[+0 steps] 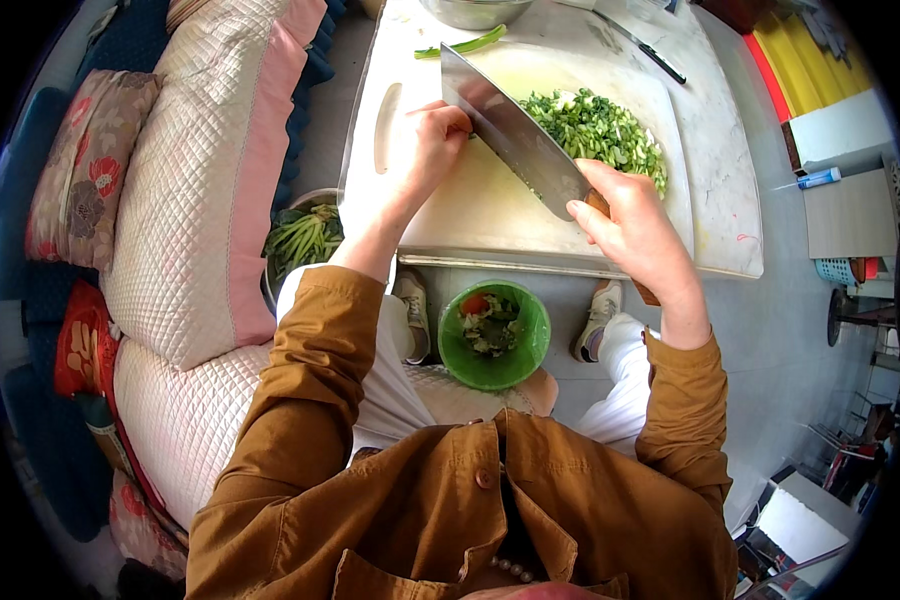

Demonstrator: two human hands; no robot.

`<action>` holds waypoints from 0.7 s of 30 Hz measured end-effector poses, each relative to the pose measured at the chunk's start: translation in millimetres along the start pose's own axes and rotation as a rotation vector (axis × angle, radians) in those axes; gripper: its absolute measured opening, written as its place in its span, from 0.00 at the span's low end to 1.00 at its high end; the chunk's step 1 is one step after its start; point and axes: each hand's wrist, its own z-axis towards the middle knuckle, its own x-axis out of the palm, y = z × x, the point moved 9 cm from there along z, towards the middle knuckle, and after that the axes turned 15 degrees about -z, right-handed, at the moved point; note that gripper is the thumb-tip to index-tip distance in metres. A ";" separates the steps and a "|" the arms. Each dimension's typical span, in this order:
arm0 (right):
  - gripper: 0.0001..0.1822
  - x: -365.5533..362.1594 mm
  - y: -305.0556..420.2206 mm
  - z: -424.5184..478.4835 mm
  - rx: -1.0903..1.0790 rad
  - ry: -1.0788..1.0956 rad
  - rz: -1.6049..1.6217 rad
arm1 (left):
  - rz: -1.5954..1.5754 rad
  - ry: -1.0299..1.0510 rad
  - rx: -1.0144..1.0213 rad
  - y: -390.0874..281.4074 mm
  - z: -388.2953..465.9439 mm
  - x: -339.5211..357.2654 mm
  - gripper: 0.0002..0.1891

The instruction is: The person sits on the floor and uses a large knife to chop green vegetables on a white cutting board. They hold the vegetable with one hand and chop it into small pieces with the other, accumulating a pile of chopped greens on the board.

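My right hand (634, 217) is closed around the wooden handle of a broad cleaver (514, 135), its blade slanting up and left across a white cutting board (487, 217). My left hand (439, 139) has its fingers bent against the blade's left side; a small dark green bit shows by the fingertips, and whether they grip it is hidden. Chopped green vegetable (596, 131) lies heaped on the board's right part, beyond the blade. A long green stalk (461, 45) lies at the board's far edge. A few green scraps stick to the blade's edge.
A metal bowl (476, 9) and a black-handled knife (660, 60) rest on the marble-patterned table (727, 180). Below the near edge stands a green bin (495, 371) with scraps. Leafy greens (307, 240) fill a metal basin at left, beside a quilted sofa (187, 165).
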 end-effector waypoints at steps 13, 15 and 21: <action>0.18 19.2 -8.4 18.6 0.122 -0.048 -0.023 | -0.026 -0.017 0.012 2.9 -0.8 1.2 0.06; 0.20 20.2 -15.9 17.6 0.146 -0.059 -0.021 | -0.040 -0.020 -0.001 2.5 -0.5 1.5 0.06; 0.22 -0.1 -8.3 6.1 0.132 -0.014 0.058 | -0.017 -0.008 -0.012 0.5 0.5 0.1 0.06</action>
